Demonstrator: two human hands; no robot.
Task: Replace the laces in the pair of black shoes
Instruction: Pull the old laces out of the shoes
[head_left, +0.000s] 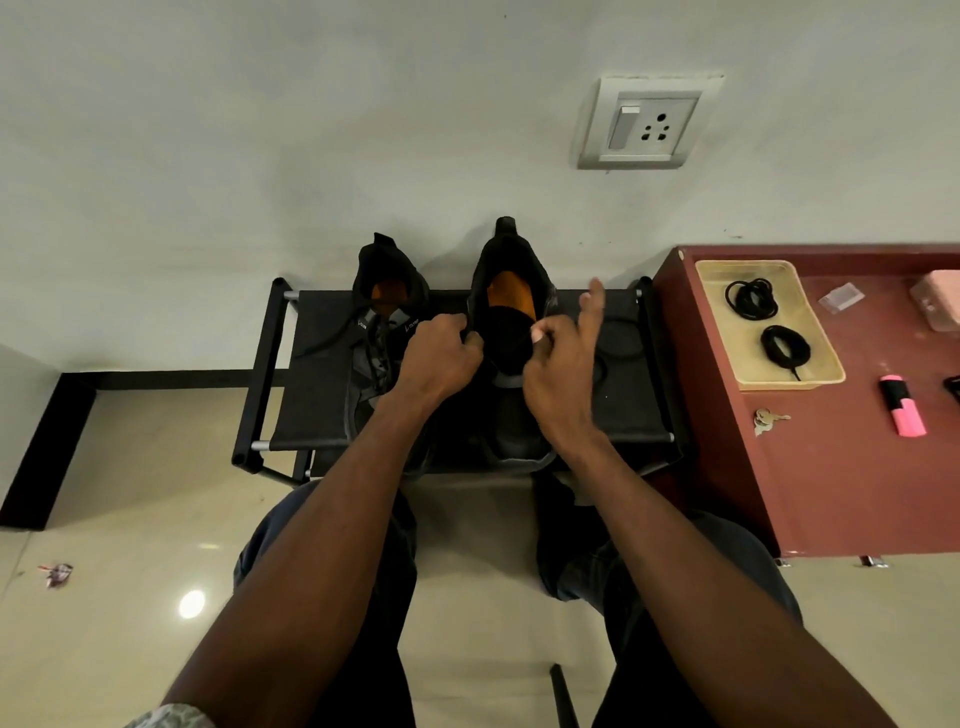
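Two black shoes with orange insoles stand side by side on a low black rack (322, 410). The left shoe (387, 291) still carries its lace, which trails loose to the left. My left hand (441, 356) grips the left edge of the right shoe (511, 291) at its opening. My right hand (563, 358) pinches the shoe's right edge near the tongue, with two fingers sticking up. A loose black lace (618, 345) lies on the rack right of that shoe. Two coiled black laces (750, 299) (785, 347) sit in a beige tray (727, 332).
The tray rests on a maroon cabinet (831, 467) to the right, with keys (768, 420), a pink highlighter (903, 405) and a small clear packet (841, 297). A wall with a switch socket (647, 124) rises behind the rack. My knees are below on a glossy tiled floor.
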